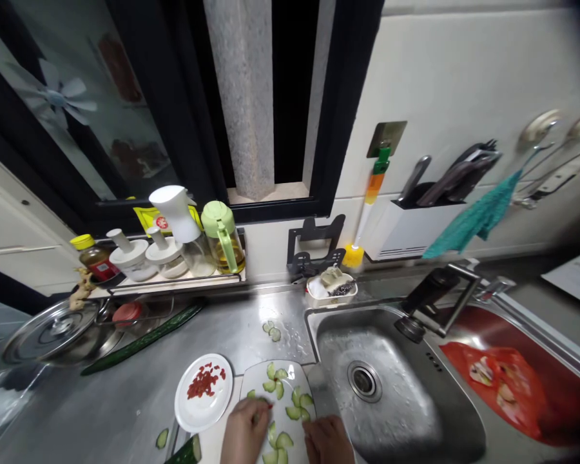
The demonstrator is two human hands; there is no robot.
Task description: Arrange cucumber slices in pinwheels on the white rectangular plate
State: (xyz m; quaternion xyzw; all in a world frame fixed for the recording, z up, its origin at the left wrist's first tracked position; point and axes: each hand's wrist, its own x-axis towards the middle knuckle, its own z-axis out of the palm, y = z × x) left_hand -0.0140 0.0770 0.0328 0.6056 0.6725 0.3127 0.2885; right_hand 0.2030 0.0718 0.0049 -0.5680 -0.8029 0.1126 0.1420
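Note:
My left hand (244, 430) rests on a white oval plate (294, 377) at the bottom of the view. Its fingers are curled in a pinch over something small and reddish near the cucumber slices (276, 386). My right hand (328, 441) grips the plate's right edge next to the sink. The plate holds several half-round cucumber slices arranged in a ring. To the left stands a small round white dish (193, 409) holding red goji berries (204, 380). A cut cucumber piece (186, 451) lies at the bottom edge.
A steel sink (381, 386) with a black faucet (430, 299) sits to the right. A long whole cucumber (142, 340) and a pot lid (51, 332) lie to the left. Condiment bottles (174, 238) stand on a rack behind. A red bag (502, 383) lies at the far right.

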